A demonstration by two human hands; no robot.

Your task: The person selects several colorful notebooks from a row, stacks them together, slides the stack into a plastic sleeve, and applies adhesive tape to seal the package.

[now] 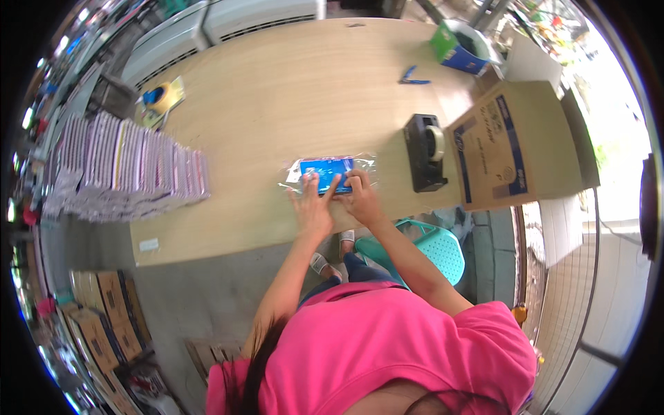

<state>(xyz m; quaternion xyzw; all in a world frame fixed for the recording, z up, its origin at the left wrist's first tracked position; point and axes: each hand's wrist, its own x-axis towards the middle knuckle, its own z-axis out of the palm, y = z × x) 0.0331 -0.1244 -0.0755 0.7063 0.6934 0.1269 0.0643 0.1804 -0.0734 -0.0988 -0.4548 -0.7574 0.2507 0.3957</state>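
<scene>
A flat blue rectangular packet [321, 167] lies on the table in front of me, with clear plastic film [293, 173] sticking out past both of its short ends. My left hand [314, 211] rests on its near left part, fingers spread and thumb stretched toward the right. At the right end, my right hand [361, 199] has its fingers curled in and pinched on the packet's edge. Those fingertips partly hide whether they grip the packet itself or only the film. A black tape dispenser [420, 155] with a roll of clear tape stands to the right of the hands.
Tall stacks of thin wrapped packs [124, 162] line the left side of the wooden table [277, 90]. An open cardboard box [494, 145] occupies the right edge. Blue-handled snips [415, 77], a green-and-blue box [460, 52] and yellow tape [166, 98] lie farther off. A turquoise stool [439, 252] stands below.
</scene>
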